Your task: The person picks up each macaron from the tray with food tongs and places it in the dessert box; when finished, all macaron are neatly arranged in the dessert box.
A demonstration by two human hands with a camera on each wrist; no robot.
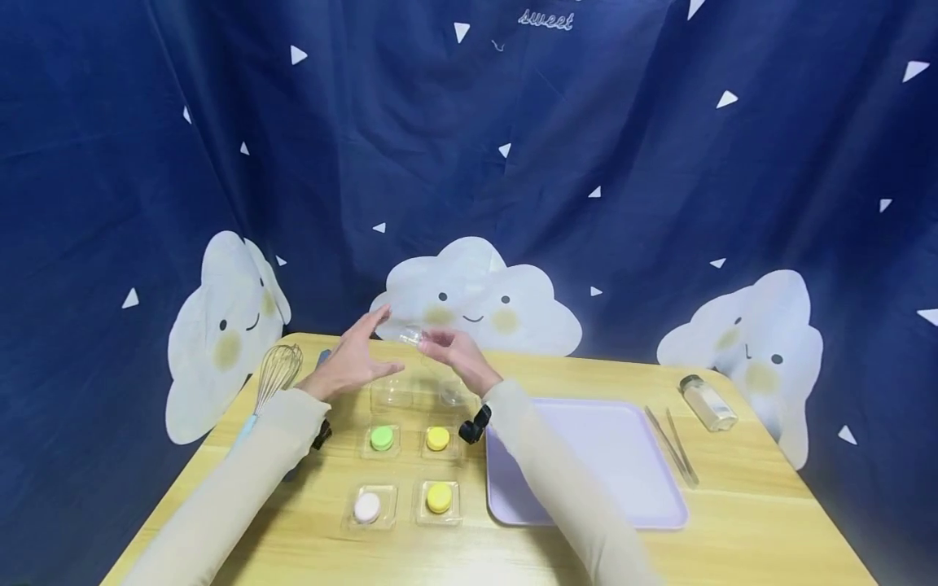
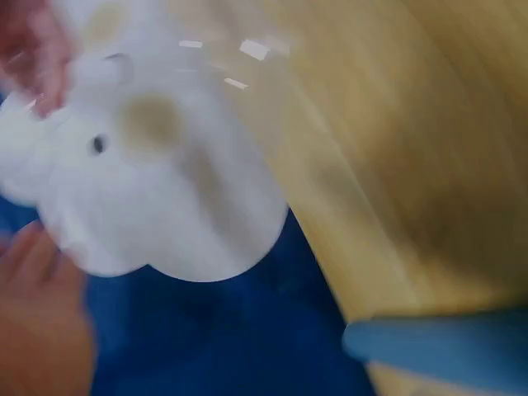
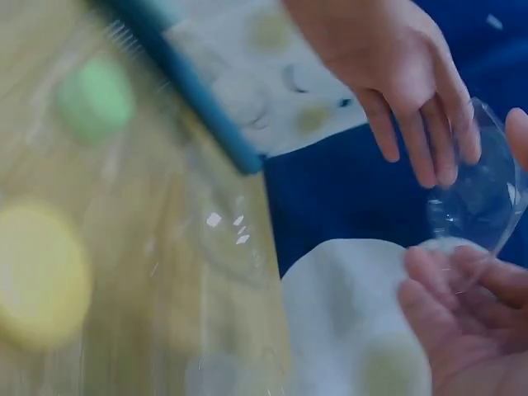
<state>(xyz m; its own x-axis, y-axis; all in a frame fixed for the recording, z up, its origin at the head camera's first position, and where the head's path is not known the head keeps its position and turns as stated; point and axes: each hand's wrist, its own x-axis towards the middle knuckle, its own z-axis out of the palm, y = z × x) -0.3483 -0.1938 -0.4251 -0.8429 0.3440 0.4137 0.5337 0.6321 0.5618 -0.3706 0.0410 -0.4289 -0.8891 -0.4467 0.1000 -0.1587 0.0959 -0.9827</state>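
Note:
My right hand (image 1: 458,354) pinches a clear plastic cover (image 1: 411,334) above the far edge of the table; its curved wall shows closer in the right wrist view (image 3: 483,194). Facing it from the left is my left hand (image 1: 352,358), its fingers extended and thumb spread. In the right wrist view the left fingertips (image 3: 445,173) overlap the cover's edge. Below, on clear square bases, sit a green macaron (image 1: 382,438), a yellow macaron (image 1: 438,439), a second yellow macaron (image 1: 440,497) and a pale pink macaron (image 1: 367,508).
More clear plastic pieces (image 1: 392,395) lie behind the macarons. A whisk (image 1: 278,370) with a light blue handle is at the left. To the right are a lilac tray (image 1: 586,464), metal tweezers (image 1: 672,448) and a dark-capped shaker (image 1: 707,403). A blue curtain (image 1: 469,122) hangs behind.

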